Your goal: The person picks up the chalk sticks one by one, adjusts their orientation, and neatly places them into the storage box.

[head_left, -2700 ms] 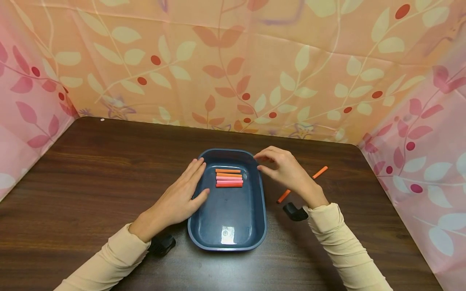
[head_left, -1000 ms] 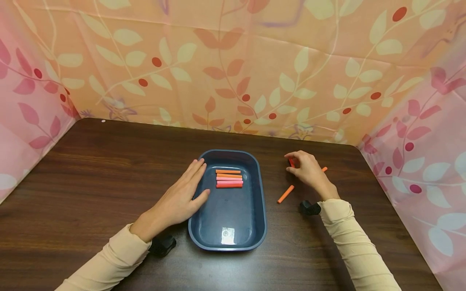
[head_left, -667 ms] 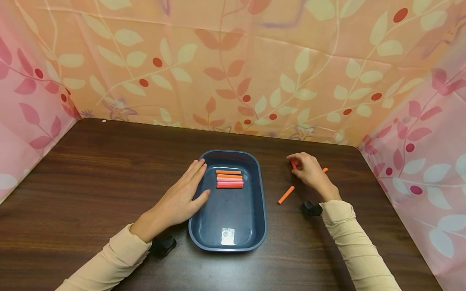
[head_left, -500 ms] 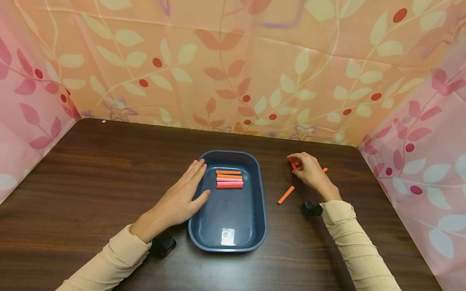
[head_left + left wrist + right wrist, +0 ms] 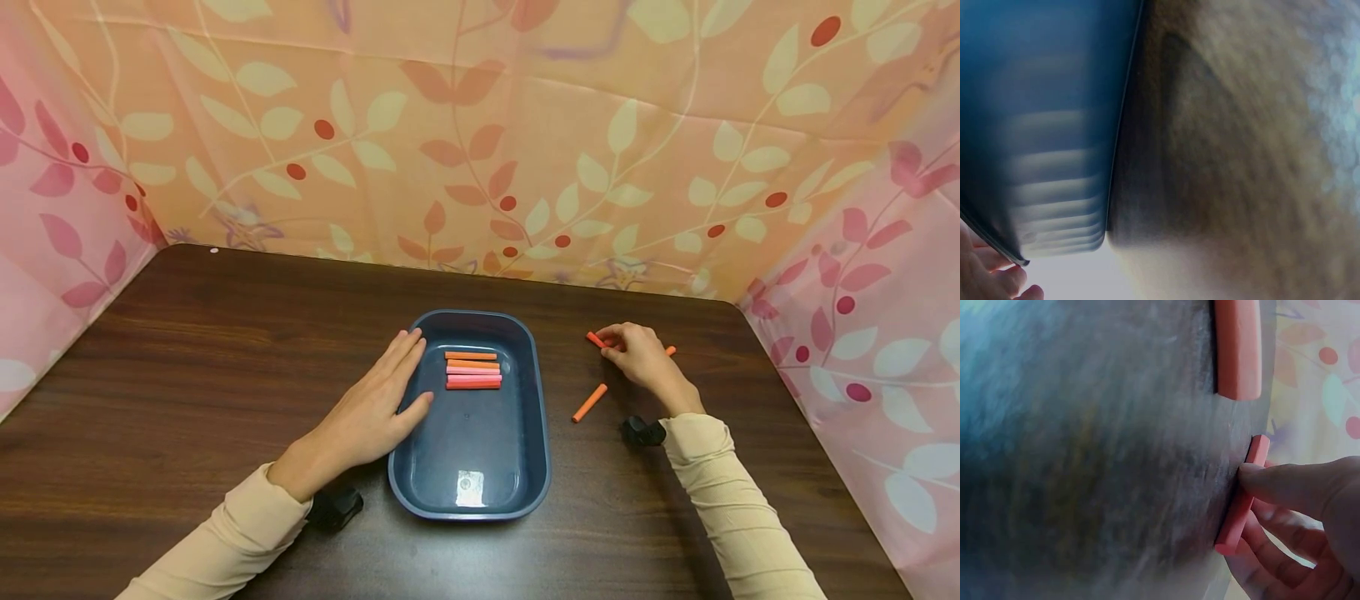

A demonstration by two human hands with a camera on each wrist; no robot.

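My right hand (image 5: 637, 354) pinches a red crayon-like stick (image 5: 596, 339) between thumb and fingers, close over the table right of a blue tray (image 5: 545, 433). In the right wrist view, the thumb lies across the faceted red stick (image 5: 1233, 532), both ends showing. My left hand (image 5: 367, 408) rests along the tray's left rim, fingers straight and thumb over the inside. Inside the tray, several sticks lie side by side: orange sticks (image 5: 471, 356), pink sticks (image 5: 472, 371) and a red stick (image 5: 473, 385). The left wrist view shows the tray's outer wall (image 5: 1054, 125) and some fingertips (image 5: 1013, 278).
One orange stick (image 5: 589, 403) lies on the dark wooden table (image 5: 225, 350) between the tray and the right wrist. Another orange stick (image 5: 671, 350) shows partly behind the right hand. A floral cloth (image 5: 480, 150) hangs along the back and sides.
My right hand has gone from the tray's right rim out to the red stick, gripped it and turned it so its far end points left. My left hand has stayed on the tray.
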